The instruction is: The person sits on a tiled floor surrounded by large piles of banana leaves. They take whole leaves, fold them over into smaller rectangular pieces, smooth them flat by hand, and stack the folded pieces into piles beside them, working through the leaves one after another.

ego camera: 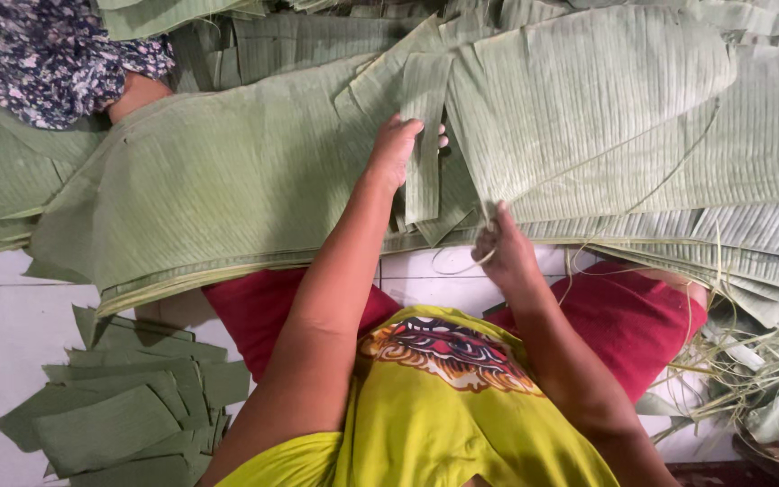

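Tearing looks like the main hazard: the narrow, ribbed green banana-leaf strip [424, 149] hangs from the broad, pale green banana-leaf sheets [588, 108] spread over the person's lap, and the grain runs crosswise, so an uneven pull could split it ragged. The left hand [396, 149] lies flat on the strip's upper part, fingers together and pressed to the leaf. The right hand [502, 252] sits lower at the sheet's near edge, fingers pinched on a thin pale leaf fibre [462, 266]; a sharp tug might snap it. A heap of cut green leaf rectangles [128, 406] rests on the white tiled floor [11, 316] to the left.
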